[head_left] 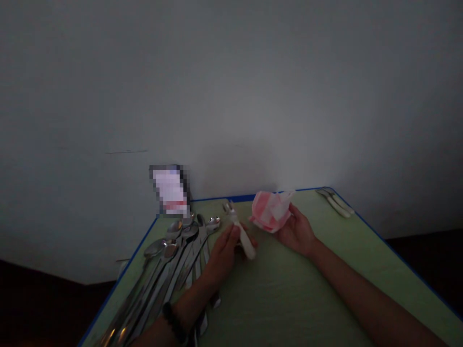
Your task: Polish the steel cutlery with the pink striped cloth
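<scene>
My left hand (227, 245) is closed around a fork (247, 243) with a pale handle, its metal tines pointing up and away from me. To its right, my right hand (298, 231) grips a crumpled pink and white cloth or tissue (271, 212); its exact material is hard to make out in the dim light. The cloth and the fork are apart. Close by my left forearm lies a pile of metal spoons (170, 250), partly hidden under that arm.
Two forks with pale handles (338, 205) lie at the far right corner of the green table (289, 299), which has a blue edge. A phone with a blurred screen (170, 190) leans at the back left. A grey wall (231, 96) stands behind the table.
</scene>
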Demonstrator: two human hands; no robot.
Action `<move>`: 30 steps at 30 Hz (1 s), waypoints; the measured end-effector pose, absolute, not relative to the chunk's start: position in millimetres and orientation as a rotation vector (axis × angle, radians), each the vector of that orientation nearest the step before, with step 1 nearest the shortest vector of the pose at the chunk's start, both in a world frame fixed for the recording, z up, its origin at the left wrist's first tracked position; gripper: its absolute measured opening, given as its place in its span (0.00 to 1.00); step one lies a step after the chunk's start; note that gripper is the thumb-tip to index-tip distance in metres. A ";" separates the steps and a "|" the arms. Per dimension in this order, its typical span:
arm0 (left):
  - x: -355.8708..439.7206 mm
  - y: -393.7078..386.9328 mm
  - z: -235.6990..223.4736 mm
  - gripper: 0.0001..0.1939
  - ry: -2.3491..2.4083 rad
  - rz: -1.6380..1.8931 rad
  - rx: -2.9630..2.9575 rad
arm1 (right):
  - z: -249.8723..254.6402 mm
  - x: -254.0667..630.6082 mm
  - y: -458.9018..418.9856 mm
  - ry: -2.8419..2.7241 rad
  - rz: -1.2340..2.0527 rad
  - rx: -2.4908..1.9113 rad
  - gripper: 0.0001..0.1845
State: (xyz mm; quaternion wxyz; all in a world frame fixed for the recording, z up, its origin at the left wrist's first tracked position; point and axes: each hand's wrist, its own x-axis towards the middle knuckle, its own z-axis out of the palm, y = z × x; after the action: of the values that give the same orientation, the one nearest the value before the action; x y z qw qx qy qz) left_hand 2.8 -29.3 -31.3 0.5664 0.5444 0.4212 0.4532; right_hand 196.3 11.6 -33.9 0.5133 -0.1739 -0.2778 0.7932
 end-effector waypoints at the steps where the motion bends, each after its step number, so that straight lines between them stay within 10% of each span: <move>1: 4.0 -30.4 -31.3 0.16 0.968 0.999 1.334 | -33.3 196.8 11.3 -0.653 1.920 -0.415 0.26; 30: 9.1 -33.0 -25.9 0.17 1.152 0.754 1.777 | -43.0 202.5 8.7 -0.860 1.895 -0.683 0.16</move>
State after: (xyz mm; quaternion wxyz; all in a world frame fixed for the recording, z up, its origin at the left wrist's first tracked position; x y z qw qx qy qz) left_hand 9.1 -33.0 -25.9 0.4321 0.7128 0.4623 0.3024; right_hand 202.5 8.7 -43.0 0.4579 -0.2774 -0.3489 0.7692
